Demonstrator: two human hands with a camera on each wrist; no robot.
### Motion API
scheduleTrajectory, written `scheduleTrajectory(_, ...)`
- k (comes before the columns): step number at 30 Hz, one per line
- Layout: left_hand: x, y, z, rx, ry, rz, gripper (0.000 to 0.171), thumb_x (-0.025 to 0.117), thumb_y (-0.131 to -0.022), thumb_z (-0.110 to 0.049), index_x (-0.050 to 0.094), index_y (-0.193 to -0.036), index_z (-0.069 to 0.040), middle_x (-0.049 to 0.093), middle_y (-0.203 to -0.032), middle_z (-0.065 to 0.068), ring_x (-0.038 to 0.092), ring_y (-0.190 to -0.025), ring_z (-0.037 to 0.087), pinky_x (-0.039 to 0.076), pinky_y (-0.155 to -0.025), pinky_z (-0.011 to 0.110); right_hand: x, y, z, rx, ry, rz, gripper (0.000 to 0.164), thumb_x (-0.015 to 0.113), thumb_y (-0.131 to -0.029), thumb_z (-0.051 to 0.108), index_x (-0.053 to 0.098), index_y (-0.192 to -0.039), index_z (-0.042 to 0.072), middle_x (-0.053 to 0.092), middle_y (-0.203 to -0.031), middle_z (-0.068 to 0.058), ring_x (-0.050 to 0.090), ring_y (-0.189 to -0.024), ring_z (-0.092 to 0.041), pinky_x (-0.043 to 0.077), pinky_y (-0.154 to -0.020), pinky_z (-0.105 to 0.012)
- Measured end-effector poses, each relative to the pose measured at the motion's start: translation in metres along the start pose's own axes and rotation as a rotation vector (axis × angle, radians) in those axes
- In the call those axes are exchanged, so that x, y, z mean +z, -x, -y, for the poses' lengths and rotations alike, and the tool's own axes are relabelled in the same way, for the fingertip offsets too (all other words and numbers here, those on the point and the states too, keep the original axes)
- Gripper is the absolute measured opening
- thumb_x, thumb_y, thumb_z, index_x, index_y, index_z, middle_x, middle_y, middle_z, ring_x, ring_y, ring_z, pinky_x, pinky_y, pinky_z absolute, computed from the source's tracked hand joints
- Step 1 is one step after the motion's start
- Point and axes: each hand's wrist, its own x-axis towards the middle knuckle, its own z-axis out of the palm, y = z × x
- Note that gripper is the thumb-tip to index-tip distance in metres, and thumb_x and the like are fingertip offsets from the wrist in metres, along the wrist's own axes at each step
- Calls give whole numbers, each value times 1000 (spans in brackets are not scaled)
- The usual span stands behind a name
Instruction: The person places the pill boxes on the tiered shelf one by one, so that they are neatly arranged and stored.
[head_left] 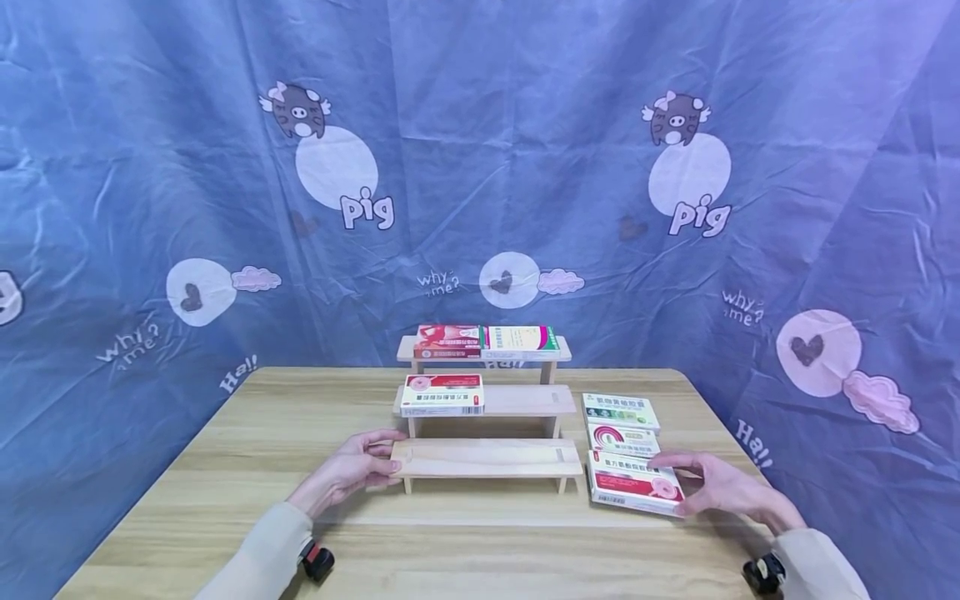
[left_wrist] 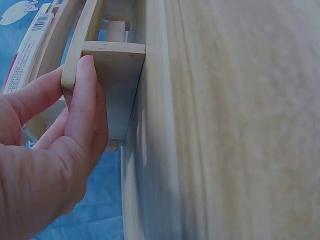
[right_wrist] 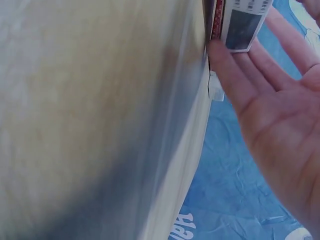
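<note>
My left hand [head_left: 348, 468] pinches the left end of the lowest step of a three-tier wooden display stand [head_left: 487, 457]. In the left wrist view, the thumb and fingers [left_wrist: 82, 95] close on that step's board edge. On the right, my right hand [head_left: 723, 487] holds the right end of a red-and-white medicine box [head_left: 633, 483], the nearest of three in a column. In the right wrist view, its fingers [right_wrist: 232, 75] touch the end of the box [right_wrist: 243, 27], which is partly cut off. Behind it lie a white box with a red swirl [head_left: 626, 440] and a green-and-white box [head_left: 618, 411].
A red-and-white medicine box [head_left: 442, 395] lies on the left of the middle step. The top step carries a red box [head_left: 448, 342] and a green-and-white box [head_left: 520, 340] side by side. The wooden table [head_left: 315, 400] meets a blue printed cloth [head_left: 480, 183] behind.
</note>
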Motion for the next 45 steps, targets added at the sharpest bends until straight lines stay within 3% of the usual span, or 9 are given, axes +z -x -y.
scheduleTrajectory(2,0,0,0,-3,6,9,66,65,-85,8,36,-144,7,61,-119,17,67,-96,23,60,-89,38,-1,1,2,-3,2,-17,59,77,-76,4,57,-131,-3,57,-138,-11,45,-121,13,38,-97,-7)
scheduleTrajectory(9,0,0,3,13,2,50,66,64,-86,8,33,-145,9,60,-116,16,66,-96,22,59,-90,39,-5,1,3,16,-179,-48,62,69,-81,-4,45,-136,-15,60,-133,14,56,-117,4,45,-95,-10)
scheduleTrajectory(17,0,1,2,10,-2,41,67,64,-86,8,33,-145,9,61,-117,17,67,-96,22,59,-89,38,-10,-7,12,-39,-273,-86,59,61,-86,-11,38,-140,-15,62,-132,13,58,-118,0,47,-97,-12)
scheduleTrajectory(26,0,1,0,13,-15,31,68,65,-86,7,33,-146,8,61,-121,20,67,-97,22,60,-88,37,-10,-29,32,-63,-234,-148,60,63,-85,-10,40,-140,-14,63,-131,14,61,-115,-2,50,-94,-14)
scheduleTrajectory(35,-1,0,0,10,-18,18,69,67,-85,7,34,-146,7,65,-117,15,68,-96,22,60,-88,37,-4,-49,51,-83,-248,-92,62,68,-81,-9,43,-137,-16,62,-131,14,59,-116,0,51,-95,-15)
scheduleTrajectory(42,0,2,0,22,-25,29,67,65,-87,5,34,-146,8,63,-120,17,67,-97,21,59,-89,37,-3,-60,65,-6,-190,-132,61,71,-81,-2,48,-137,-10,66,-123,15,62,-106,0,54,-82,-17)
scheduleTrajectory(45,0,2,0,29,-21,34,66,64,-88,6,33,-146,9,61,-121,18,66,-98,20,59,-90,38,-2,-66,68,24,-158,-145,62,73,-82,2,49,-138,-7,67,-123,11,62,-106,0,54,-83,-18)
